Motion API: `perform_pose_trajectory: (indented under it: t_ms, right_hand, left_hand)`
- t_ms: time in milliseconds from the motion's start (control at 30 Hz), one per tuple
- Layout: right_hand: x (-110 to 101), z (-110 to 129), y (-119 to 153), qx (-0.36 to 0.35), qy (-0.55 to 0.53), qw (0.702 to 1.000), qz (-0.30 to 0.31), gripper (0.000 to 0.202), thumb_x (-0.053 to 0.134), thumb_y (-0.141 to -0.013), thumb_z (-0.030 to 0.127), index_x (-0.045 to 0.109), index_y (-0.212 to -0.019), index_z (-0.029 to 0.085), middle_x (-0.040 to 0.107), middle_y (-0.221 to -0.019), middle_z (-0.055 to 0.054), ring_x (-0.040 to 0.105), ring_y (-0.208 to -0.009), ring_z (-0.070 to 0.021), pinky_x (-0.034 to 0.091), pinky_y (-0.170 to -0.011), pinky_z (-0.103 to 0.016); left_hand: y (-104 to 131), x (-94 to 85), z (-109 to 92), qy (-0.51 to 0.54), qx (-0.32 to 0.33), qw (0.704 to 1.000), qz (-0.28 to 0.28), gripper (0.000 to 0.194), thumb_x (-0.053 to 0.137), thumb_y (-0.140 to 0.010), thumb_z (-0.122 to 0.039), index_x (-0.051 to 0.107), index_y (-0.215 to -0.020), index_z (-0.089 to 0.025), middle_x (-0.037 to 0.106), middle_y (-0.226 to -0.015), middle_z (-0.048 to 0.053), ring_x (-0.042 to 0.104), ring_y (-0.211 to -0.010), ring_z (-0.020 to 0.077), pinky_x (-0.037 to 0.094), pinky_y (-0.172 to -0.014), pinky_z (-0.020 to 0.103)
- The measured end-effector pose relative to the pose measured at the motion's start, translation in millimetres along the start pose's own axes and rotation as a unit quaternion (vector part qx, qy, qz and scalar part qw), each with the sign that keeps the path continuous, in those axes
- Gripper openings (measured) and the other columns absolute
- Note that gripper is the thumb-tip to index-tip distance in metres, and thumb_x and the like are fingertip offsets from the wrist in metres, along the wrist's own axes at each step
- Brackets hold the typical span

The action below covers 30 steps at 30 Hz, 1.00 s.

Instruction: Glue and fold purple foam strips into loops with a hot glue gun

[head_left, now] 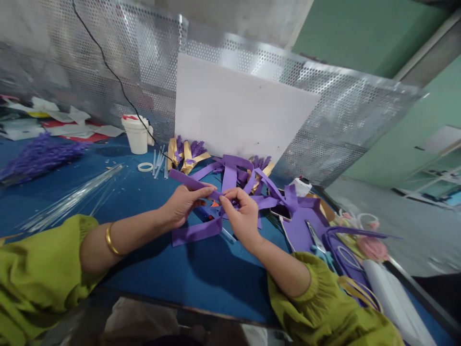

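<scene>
A purple ribbon strip [188,180] runs between my two hands above the blue table. My left hand [184,204] pinches it between thumb and fingers, and one end sticks out to the upper left. Close by, my right hand [242,211] grips the same strip with thumb and forefinger. Below them hangs or lies another length of purple ribbon [197,233]; whether it is the same piece I cannot tell. Partly hidden under my hands is a blue tool with an orange tip [215,203], beside a clear glue stick [228,235]. Behind them lies a loose heap of purple ribbon [230,173].
Small gold-wrapped lavender bunches [189,156] stand before a white board [237,110]. Leftward are a white cup [136,134], a tape roll [145,166], clear sticks [77,194] and purple flower stems [41,156]. Scissors [317,240] and a phone [281,210] lie to the right.
</scene>
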State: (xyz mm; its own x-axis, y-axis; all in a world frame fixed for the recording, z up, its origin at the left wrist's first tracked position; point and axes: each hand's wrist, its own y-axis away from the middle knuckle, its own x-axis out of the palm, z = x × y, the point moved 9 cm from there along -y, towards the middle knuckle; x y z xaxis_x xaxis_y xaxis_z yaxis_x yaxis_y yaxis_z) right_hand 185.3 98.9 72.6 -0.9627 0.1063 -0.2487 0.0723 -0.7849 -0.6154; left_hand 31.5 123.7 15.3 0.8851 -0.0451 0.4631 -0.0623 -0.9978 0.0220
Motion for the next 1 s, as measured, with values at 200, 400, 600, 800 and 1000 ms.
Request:
perform_pose_trajectory:
  t_ms: [200,400,600,800,1000]
  right_hand:
    - [4.6,-1.7,2.1,0.015,-0.001,1.0,0.012,0.015,0.065,-0.083,0.024,0.061,-0.069,0.021,0.067,-0.076,-0.001,0.064,-0.079,-0.0168,0.048,-0.076,-0.03]
    - [5.3,-9.4,1.4,0.059,-0.03,0.998,0.004,0.018,0.067,-0.081,0.027,0.059,-0.066,0.021,0.066,-0.071,0.001,0.06,-0.071,-0.015,0.047,-0.069,-0.028]
    - [15.3,-12.8,-0.1,0.083,-0.061,0.991,0.08,0.026,0.061,-0.09,0.039,0.065,-0.074,0.019,0.066,-0.078,-0.001,0.058,-0.073,-0.0145,0.046,-0.07,-0.028]
    - [38.0,-19.2,3.6,0.111,-0.061,0.966,0.226,0.017,0.067,-0.082,0.034,0.07,-0.076,0.018,0.064,-0.069,0.002,0.053,-0.063,-0.0112,0.042,-0.061,-0.025]
    - [58.2,-24.8,22.1,0.22,-0.224,0.908,0.277,0.014,0.076,-0.07,0.031,0.07,-0.076,0.021,0.069,-0.072,0.002,0.058,-0.062,-0.0115,0.048,-0.061,-0.025]
  left_hand:
    - [0.4,0.6,4.0,0.018,-0.006,1.0,0.004,0.026,0.089,-0.066,-0.033,0.079,-0.079,-0.012,0.072,-0.075,0.005,0.063,-0.07,0.0116,0.048,-0.059,0.019]
    - [2.9,4.0,15.3,0.061,-0.067,0.996,0.007,0.011,0.08,-0.078,-0.017,0.077,-0.087,-0.012,0.074,-0.078,0.006,0.066,-0.067,0.0125,0.053,-0.057,0.021]
    - [-5.3,-7.8,3.3,0.052,-0.059,0.996,-0.029,0.009,0.07,-0.089,-0.02,0.074,-0.084,-0.014,0.073,-0.08,0.004,0.067,-0.069,0.0115,0.048,-0.049,0.018]
    - [-22.3,-14.7,-10.1,0.078,-0.033,0.996,-0.006,0.016,0.065,-0.093,-0.023,0.07,-0.08,-0.016,0.072,-0.079,0.003,0.068,-0.07,0.0123,0.049,-0.052,0.018]
    - [-17.9,-10.4,-6.1,0.134,-0.066,0.989,-0.019,0.015,0.066,-0.092,-0.02,0.071,-0.079,-0.015,0.068,-0.069,0.001,0.065,-0.061,0.0103,0.054,-0.06,0.019]
